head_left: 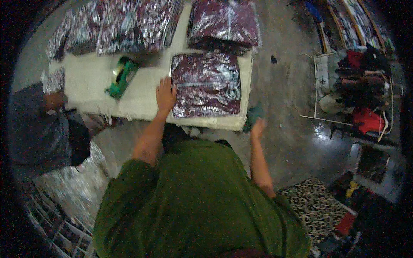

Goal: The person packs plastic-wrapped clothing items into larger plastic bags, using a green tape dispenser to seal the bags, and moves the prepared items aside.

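A maroon folded item in clear, shiny plastic wrap lies flat near the right front corner of the pale covered table. Fingers stretched out, my left hand rests along the left edge of this package. Past the table's right corner is my right hand, its fingers closed on a dark green, soft-looking thing. Blur hides what kind of thing that is. To the left of my left hand, a green tape dispenser lies on the table.
Stacks of similar wrapped packages and another pile stand at the table's far side. A co-worker in a dark sleeve is at the left. On the right stands a framed bin of dark and red cloth. Patterned fabric lies lower right.
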`<state>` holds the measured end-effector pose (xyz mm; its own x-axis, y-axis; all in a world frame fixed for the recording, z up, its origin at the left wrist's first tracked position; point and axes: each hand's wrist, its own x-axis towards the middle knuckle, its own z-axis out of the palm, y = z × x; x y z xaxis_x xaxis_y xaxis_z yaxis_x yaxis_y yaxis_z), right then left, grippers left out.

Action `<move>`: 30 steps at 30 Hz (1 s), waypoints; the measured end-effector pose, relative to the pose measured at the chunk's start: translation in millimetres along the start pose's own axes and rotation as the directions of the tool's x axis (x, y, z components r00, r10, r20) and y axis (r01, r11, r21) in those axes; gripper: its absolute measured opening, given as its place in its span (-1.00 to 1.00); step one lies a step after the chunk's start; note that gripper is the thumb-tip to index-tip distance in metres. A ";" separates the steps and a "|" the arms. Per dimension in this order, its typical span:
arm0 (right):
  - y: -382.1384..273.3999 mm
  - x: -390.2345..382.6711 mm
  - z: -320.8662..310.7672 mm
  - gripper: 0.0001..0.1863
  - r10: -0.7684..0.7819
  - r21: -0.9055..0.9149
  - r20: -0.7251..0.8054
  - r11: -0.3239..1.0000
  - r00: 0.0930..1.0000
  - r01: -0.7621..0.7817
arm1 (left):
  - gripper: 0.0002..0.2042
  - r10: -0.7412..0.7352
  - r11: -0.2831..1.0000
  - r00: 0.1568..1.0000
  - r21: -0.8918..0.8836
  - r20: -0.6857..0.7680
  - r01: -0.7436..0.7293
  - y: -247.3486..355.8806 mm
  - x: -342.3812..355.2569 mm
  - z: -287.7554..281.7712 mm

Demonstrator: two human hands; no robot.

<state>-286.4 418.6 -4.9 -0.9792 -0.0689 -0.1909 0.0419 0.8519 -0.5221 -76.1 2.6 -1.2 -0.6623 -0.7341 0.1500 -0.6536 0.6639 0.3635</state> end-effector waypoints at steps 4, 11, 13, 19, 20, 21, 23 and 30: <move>-10.0 -12.6 -30.8 -0.54 0.542 0.758 -0.024 0.558 0.840 -0.338 | -0.36 -0.334 0.911 0.933 -0.206 0.133 0.356 16.6 23.4 -6.1; -40.6 -38.6 -69.5 -0.46 0.414 0.818 -0.075 0.546 0.907 -0.181 | -0.75 -0.190 0.660 0.885 -0.612 0.425 0.436 40.0 71.9 -58.7; -98.6 -41.0 -78.9 -0.40 0.348 0.814 -0.105 0.569 0.932 -0.121 | -0.82 -0.103 0.769 0.982 -0.613 0.159 0.180 70.9 72.4 -101.9; -159.8 9.7 -43.3 -0.28 -0.027 0.636 0.044 0.772 0.999 -0.007 | -0.85 0.159 0.866 0.975 -0.452 -0.157 -0.215 141.3 100.6 -239.4; -166.7 16.5 -44.2 -0.27 -0.051 0.570 0.076 0.822 0.996 -0.001 | -0.86 0.226 0.844 0.956 -0.452 -0.185 -0.287 162.3 93.7 -253.2; -174.9 18.3 -41.1 -0.27 -0.086 0.504 0.123 0.863 0.989 0.013 | -0.85 0.279 0.828 0.935 -0.439 -0.217 -0.349 173.5 83.6 -260.1; -182.7 8.9 -30.4 -0.25 -0.119 0.367 0.027 0.925 0.993 0.101 | -0.80 0.463 0.825 0.853 -0.235 -0.239 -0.514 182.9 52.6 -249.8; -168.7 -36.4 40.7 -0.26 -0.342 0.695 0.687 0.568 0.641 -0.442 | -0.68 0.686 0.705 0.720 -0.342 0.105 -0.622 113.2 -54.9 -90.2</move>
<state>-249.7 256.3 56.2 -0.5051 -0.6927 -0.5148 0.5941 0.1536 -0.7896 -80.7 105.2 114.6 -0.9637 -0.0578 0.2605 0.0765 0.8755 0.4770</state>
